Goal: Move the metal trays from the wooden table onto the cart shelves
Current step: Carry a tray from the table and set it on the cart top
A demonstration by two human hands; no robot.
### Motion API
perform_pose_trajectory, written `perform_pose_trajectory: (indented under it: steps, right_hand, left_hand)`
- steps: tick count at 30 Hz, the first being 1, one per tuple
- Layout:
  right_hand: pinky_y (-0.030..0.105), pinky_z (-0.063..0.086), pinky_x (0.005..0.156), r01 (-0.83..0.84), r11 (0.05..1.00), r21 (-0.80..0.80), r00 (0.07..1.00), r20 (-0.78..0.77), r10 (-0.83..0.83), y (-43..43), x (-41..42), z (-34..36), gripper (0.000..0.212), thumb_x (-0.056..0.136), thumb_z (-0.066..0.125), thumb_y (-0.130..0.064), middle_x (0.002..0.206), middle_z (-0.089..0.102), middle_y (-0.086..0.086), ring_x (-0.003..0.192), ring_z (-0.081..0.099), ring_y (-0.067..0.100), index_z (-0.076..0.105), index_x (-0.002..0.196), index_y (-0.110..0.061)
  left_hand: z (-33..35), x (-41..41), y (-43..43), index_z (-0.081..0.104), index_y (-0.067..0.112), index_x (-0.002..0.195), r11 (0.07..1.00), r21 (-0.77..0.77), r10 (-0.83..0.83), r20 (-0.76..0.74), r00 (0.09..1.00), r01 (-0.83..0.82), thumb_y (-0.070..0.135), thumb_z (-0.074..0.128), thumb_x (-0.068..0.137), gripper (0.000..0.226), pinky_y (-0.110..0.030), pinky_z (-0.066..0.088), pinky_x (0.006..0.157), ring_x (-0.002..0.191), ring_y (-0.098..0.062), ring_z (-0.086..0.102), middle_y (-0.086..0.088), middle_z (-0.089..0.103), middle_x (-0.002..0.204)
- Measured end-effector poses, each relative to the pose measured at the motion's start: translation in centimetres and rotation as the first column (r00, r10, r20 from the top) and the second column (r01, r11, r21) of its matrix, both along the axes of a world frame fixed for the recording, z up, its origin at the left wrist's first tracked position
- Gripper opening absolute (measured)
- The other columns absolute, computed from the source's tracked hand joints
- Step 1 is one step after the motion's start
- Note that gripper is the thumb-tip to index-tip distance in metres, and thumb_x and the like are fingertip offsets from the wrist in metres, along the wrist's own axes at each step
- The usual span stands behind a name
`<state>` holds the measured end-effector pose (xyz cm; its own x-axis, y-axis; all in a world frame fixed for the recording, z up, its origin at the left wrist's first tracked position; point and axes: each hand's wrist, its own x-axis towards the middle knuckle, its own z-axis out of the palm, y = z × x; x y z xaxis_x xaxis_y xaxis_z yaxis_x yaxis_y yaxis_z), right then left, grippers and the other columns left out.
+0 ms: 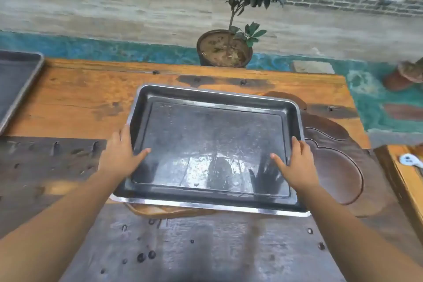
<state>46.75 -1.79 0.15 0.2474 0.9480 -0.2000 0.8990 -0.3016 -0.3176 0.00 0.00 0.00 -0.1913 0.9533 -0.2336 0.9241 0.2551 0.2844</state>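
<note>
A rectangular metal tray (212, 121) lies in the middle of the wooden table (75, 98), its shiny bottom reflecting my hands. My left hand (121, 155) grips the tray's left rim, thumb inside and fingers under the edge. My right hand (295, 165) grips the right rim the same way. A second metal tray (16, 82) rests at the table's far left, cut off by the frame edge. No cart is in view.
A potted plant (225, 49) stands on the floor behind the table. A carved dark wooden board (336, 167) lies under and to the right of the tray. A second wooden surface (400, 176) with a white object (409, 160) sits at the right.
</note>
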Motion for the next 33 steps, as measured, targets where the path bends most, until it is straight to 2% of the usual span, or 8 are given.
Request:
perform_pose_trajectory:
  steps: [4, 8, 16, 23, 24, 26, 30, 33]
  right_hand:
    - [0.054, 0.038, 0.105, 0.084, 0.996, 0.017, 0.996, 0.015, -0.084, 1.6, 1.9, -1.4, 0.093, 0.083, 0.061, -0.060, 0.151, 0.029, 0.019, 0.139, 0.027, 0.037, 0.021, 0.151, -0.012]
    - [0.054, 0.038, 0.105, 0.149, 0.988, 0.033, 0.988, 0.040, -0.150, 2.4, 3.6, -3.2, 0.093, 0.081, 0.066, -0.056, 0.151, 0.028, 0.018, 0.137, 0.030, 0.040, 0.020, 0.150, -0.011]
    - [0.051, 0.032, 0.109, 0.418, 0.908, -0.024, 0.902, -0.102, -0.418, 3.3, 5.9, -5.7, 0.097, 0.078, 0.074, -0.051, 0.149, 0.027, 0.020, 0.134, 0.033, 0.038, 0.022, 0.150, -0.009]
    - [0.049, 0.036, 0.104, 0.520, 0.853, -0.051, 0.848, -0.087, -0.522, 3.7, 6.0, -7.3, 0.073, 0.080, 0.072, -0.049, 0.141, 0.038, 0.022, 0.127, 0.041, 0.041, 0.045, 0.137, -0.012]
    - [0.050, 0.035, 0.106, 0.515, 0.855, -0.057, 0.853, -0.069, -0.518, 3.7, 6.1, -7.4, 0.074, 0.081, 0.071, -0.050, 0.142, 0.037, 0.022, 0.130, 0.039, 0.041, 0.045, 0.139, -0.013]
    - [0.049, 0.034, 0.108, 0.506, 0.860, -0.064, 0.860, -0.033, -0.509, 3.8, 6.3, -7.6, 0.075, 0.082, 0.069, -0.051, 0.145, 0.037, 0.022, 0.133, 0.036, 0.040, 0.045, 0.142, -0.012]
    - [0.053, 0.037, 0.104, 0.493, 0.869, -0.047, 0.870, -0.003, -0.494, 3.7, 6.4, -8.0, 0.073, 0.082, 0.064, -0.055, 0.142, 0.040, 0.021, 0.132, 0.037, 0.040, 0.049, 0.138, -0.012]
    - [0.057, 0.037, 0.102, 0.486, 0.872, -0.055, 0.874, 0.009, -0.487, 3.5, 6.5, -8.2, 0.072, 0.083, 0.061, -0.059, 0.145, 0.039, 0.019, 0.133, 0.035, 0.041, 0.048, 0.139, -0.015]
  left_hand:
    - [-1.0, -0.2, 2.0, 0.006, 0.019, 0.154, 0.992, -0.055, 0.118, 0.050, 0.992, -0.115, 0.057, 0.064, 0.083, 0.100, -0.058, 0.043, 0.097, 0.130, -0.043, 0.040, -0.018, 0.030, 0.147]
    - [-2.6, -0.7, 3.5, 0.016, 0.021, 0.148, 0.987, -0.057, 0.158, 0.098, 0.983, -0.153, 0.057, 0.068, 0.079, 0.093, -0.059, 0.045, 0.093, 0.124, -0.043, 0.046, -0.017, 0.036, 0.141]
    - [-5.9, -2.3, 6.5, 0.019, 0.019, 0.146, 0.957, -0.099, 0.284, 0.142, 0.948, -0.272, 0.049, 0.076, 0.076, 0.095, -0.059, 0.044, 0.095, 0.123, -0.044, 0.046, -0.020, 0.040, 0.139]
    - [-6.8, -2.6, 6.8, 0.025, 0.012, 0.149, 0.892, -0.059, 0.449, 0.229, 0.864, -0.448, 0.038, 0.083, 0.074, 0.097, -0.047, 0.041, 0.098, 0.128, -0.038, 0.047, -0.020, 0.048, 0.140]
    - [-6.6, -2.5, 6.9, 0.036, 0.006, 0.142, 0.881, -0.086, 0.472, 0.192, 0.860, -0.465, 0.039, 0.082, 0.075, 0.088, -0.046, 0.043, 0.091, 0.121, -0.040, 0.052, -0.026, 0.055, 0.128]
    - [-6.5, -2.3, 7.0, 0.056, -0.001, 0.104, 0.879, -0.140, 0.470, 0.108, 0.876, -0.455, 0.043, 0.079, 0.077, 0.057, -0.046, 0.046, 0.077, 0.100, -0.045, 0.061, -0.027, 0.058, 0.092]
    - [-6.6, -2.4, 7.0, 0.050, -0.002, 0.066, 0.875, -0.137, 0.478, 0.089, 0.874, -0.465, 0.047, 0.072, 0.082, 0.056, -0.037, 0.038, 0.053, 0.060, -0.036, 0.054, -0.019, 0.053, 0.060]
    - [-6.6, -2.5, 7.1, 0.043, 0.002, 0.056, 0.874, -0.127, 0.481, 0.099, 0.871, -0.468, 0.044, 0.072, 0.083, 0.058, -0.032, 0.030, 0.047, 0.048, -0.028, 0.045, -0.014, 0.045, 0.051]
